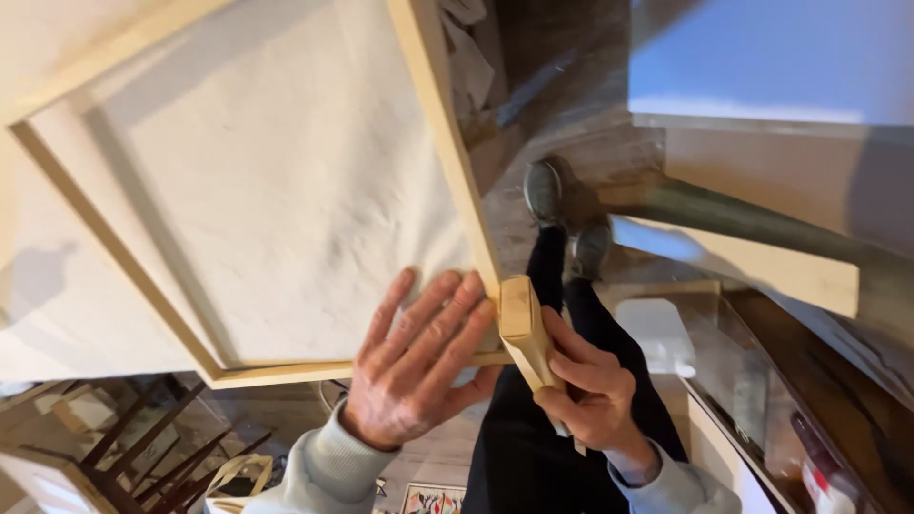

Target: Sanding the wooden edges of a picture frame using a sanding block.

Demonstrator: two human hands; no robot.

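1. Nearest the camera, at the bottom of the view, two grey sleeve cuffs (324, 466) lead up to the person's hands.
2. The left hand (419, 357) lies flat with its fingers spread, pressed on the lower right corner of a stretched canvas (276, 200), covering the corner joint of its wooden frame (457, 162).
3. The right hand (590, 390) is closed around the lower end of a pale wooden block (524, 328), whose upper end touches the frame's corner just beside the left fingertips.
4. The canvas is held tilted, back side up, its off-white cloth filling the upper left of the view; the frame's right bar runs up to the top edge.
5. Below the hands, the person's dark trousers (552, 419) stretch down to two dark shoes (562, 214) on a worn floor.
6. Farther off, a dark wooden chair (143, 457) stands at lower left, and a pale board (762, 257) lies at right.
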